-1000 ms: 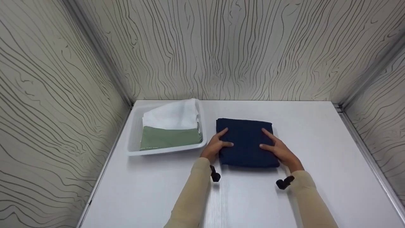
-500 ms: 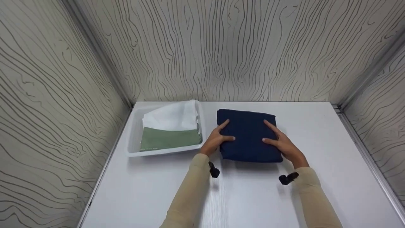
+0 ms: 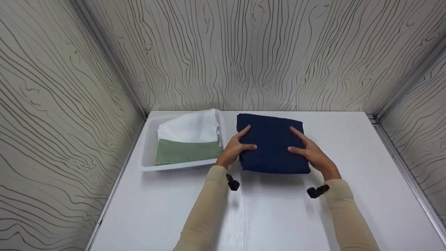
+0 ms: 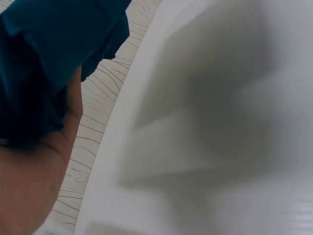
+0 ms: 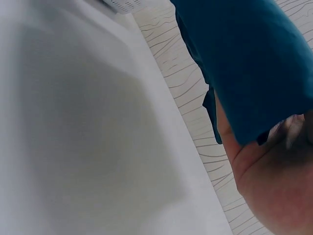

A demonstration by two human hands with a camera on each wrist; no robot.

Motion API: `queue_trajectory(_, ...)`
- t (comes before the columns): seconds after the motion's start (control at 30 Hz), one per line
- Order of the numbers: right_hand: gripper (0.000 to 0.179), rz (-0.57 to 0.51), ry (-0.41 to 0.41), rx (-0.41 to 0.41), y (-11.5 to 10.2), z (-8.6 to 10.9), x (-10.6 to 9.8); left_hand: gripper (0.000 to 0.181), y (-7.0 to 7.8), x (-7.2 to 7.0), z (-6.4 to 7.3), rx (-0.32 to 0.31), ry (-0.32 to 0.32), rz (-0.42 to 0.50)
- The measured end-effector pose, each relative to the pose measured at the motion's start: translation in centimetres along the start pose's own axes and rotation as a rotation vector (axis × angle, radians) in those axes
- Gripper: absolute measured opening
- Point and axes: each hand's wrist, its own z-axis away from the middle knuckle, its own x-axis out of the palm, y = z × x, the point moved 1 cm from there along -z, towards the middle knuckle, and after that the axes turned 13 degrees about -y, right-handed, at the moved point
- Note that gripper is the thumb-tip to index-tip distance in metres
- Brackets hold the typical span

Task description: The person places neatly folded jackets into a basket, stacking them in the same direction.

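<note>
A folded navy cloth (image 3: 271,146), its kind of garment not showing, is held up over the white table between both hands. My left hand (image 3: 234,150) grips its left side, thumb and a finger on top and the other fingers hidden underneath. At the opposite side my right hand (image 3: 315,156) grips it the same way. Both wrist views show the cloth looking teal, the left hand (image 4: 36,178) and right hand (image 5: 274,191) reaching beneath it, and its shadow on the tabletop below. The cloth tilts slightly, its far left corner highest in the head view.
Left of the cloth stands a white plastic basket (image 3: 181,166). Inside lie a folded white cloth (image 3: 191,125) and a folded green cloth (image 3: 188,151). Patterned wall panels (image 3: 258,55) border the white table (image 3: 278,216) at the back and both sides.
Both hands have lifted the navy cloth off the table and moved it away from the person, toward the back wall. Lately it has shifted slightly left. The basket has stayed put.
</note>
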Motion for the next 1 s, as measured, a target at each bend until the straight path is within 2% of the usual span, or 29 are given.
queue_trajectory(0.13,0.094,0.0,-0.01,-0.004,-0.5,-0.3,0.1,0.096,0.7,-0.3,0.2,0.003,0.007,-0.003)
queue_trajectory(0.4,0.095,-0.018,-0.019,-0.025,-1.9,-0.8,0.4,0.094,2.3,-1.1,0.8,0.027,0.02,-0.066)
queue_trajectory(0.8,0.096,-0.001,-0.03,-0.048,-4.4,-2.7,1.1,0.094,3.9,-3.1,1.8,0.06,0.033,-0.025)
queue_trajectory(1.0,0.096,0.025,-0.041,-0.059,-5.5,-4.0,1.9,0.095,4.5,-4.4,2.5,0.024,0.056,0.013)
